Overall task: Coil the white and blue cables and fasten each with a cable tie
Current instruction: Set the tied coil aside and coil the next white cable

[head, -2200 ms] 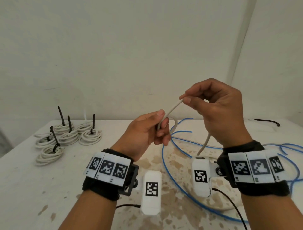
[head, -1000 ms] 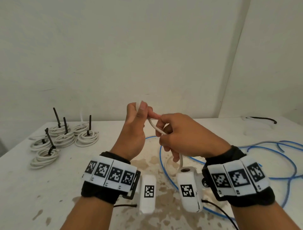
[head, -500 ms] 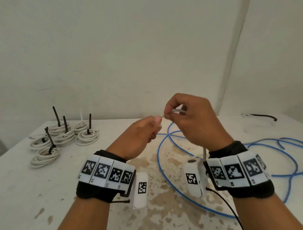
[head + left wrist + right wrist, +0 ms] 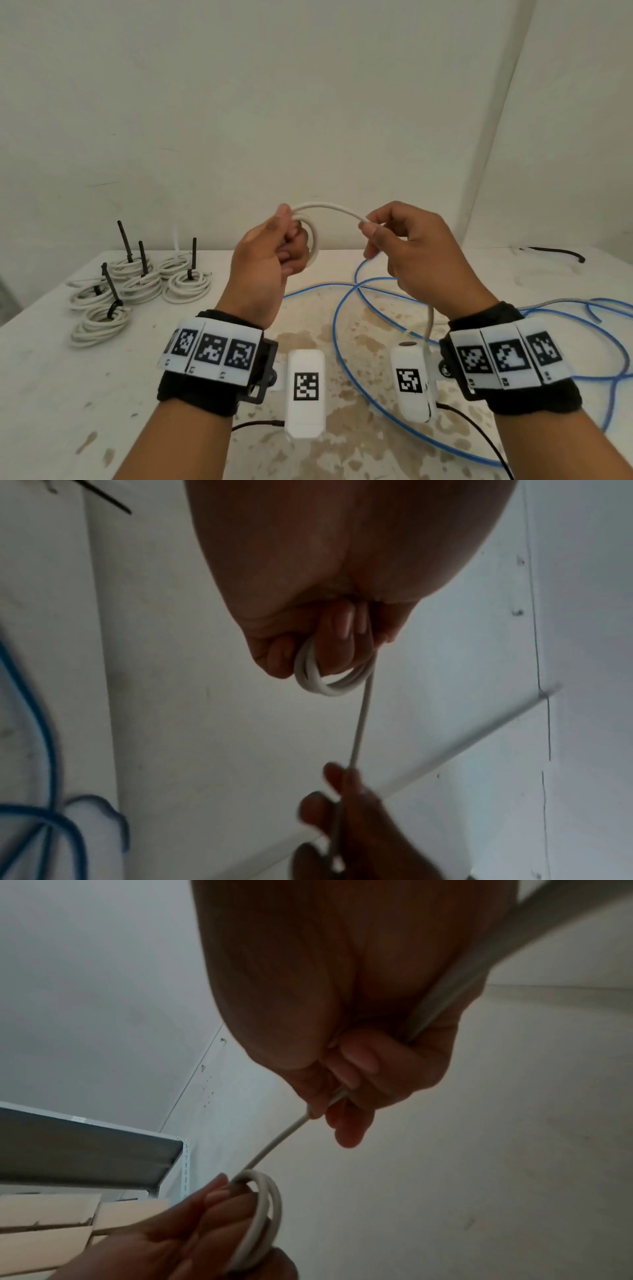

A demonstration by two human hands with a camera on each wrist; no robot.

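A bare pale wall rises behind a stained white desk (image 4: 51,394) where, from the head view, the left hand (image 4: 270,253) grips a small coil of white cable (image 4: 313,236) held above the desk, while the right hand (image 4: 411,246) pinches the same cable a little further along, the free length dropping past the right wrist to the desk. The blue cable (image 4: 337,339) lies in loose loops on the desk under and to the right of the hands, uncoiled, and several finished white coils (image 4: 185,284) with black ties sit well apart at the far left. In the left wrist view, the fingers (image 4: 339,620) curl round about two turns of the coil, and a straight run leads off to the other hand. In the right wrist view, thumb and fingers clamp the cable, with the coil just beyond. The cable looks light and springy, so the loops would likely open if the grip slackened; hold it where the turns cross. No container is in view.
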